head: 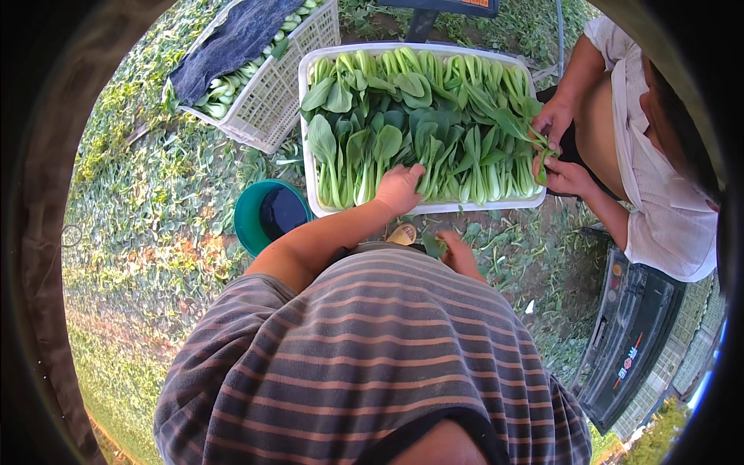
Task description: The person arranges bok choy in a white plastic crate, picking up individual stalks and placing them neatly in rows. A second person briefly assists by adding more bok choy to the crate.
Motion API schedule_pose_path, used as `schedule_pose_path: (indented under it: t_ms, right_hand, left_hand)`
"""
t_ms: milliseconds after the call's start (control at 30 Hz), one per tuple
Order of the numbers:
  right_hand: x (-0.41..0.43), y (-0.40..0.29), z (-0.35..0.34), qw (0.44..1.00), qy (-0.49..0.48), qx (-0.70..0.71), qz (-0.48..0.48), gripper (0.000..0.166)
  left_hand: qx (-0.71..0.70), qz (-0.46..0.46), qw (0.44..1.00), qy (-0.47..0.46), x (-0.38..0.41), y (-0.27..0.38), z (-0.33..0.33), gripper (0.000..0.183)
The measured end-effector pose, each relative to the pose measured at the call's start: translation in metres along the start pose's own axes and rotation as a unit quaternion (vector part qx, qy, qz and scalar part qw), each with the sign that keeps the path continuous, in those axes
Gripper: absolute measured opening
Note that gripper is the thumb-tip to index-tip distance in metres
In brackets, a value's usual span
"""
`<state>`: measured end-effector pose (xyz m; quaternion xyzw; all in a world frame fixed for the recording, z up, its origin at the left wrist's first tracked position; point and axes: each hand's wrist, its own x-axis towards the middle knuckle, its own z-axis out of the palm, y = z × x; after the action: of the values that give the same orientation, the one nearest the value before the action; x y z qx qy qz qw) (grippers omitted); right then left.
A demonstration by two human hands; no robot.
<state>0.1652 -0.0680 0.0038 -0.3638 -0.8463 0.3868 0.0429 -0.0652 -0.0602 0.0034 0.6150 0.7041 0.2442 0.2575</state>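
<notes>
A white plastic crate (pixel 424 208) in front of me holds leafy green bok choy (pixel 386 142), laid in two rows with the pale stems towards the long sides. My left hand (pixel 400 189) rests on the near row, fingers bent among the stems left of the middle; whether they grip a plant is hidden. Close to my body, below the crate's near rim, my right hand (pixel 458 251) has a loose green leaf (pixel 434 245) at its fingertips.
A co-worker's two hands (pixel 555 145) hold a green plant at the crate's right end. A green bucket (pixel 247 218) with dark contents stands at left. Behind it, a slatted crate (pixel 279 96) holds bok choy under dark cloth. Black and pale crates (pixel 625 337) lie at lower right.
</notes>
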Motion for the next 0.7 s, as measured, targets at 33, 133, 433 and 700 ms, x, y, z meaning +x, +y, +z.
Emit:
schedule_pose_path:
  t_ms: [33,133,433,700]
  right_hand:
    - [-0.003,-0.001,-0.008,0.997,0.023,-0.044,0.057,0.038]
    - [-0.001,-0.018,-0.026,0.988,0.092,-0.056,0.113,0.047]
    - [0.067,-0.076,-0.003,0.978,0.170,0.120,0.032,0.033]
    - [0.066,-0.077,0.005,0.979,0.178,0.062,0.084,0.034]
  left_hand:
    - [-0.050,0.001,0.999,-0.009,-0.002,-0.005,-0.002,0.048]
    - [-0.192,0.013,0.980,-0.044,-0.008,-0.019,-0.008,0.047]
    - [-0.589,-0.103,0.783,-0.169,-0.006,-0.017,-0.029,0.059]
    - [-0.605,-0.169,0.757,-0.178,-0.010,-0.009,-0.020,0.061]
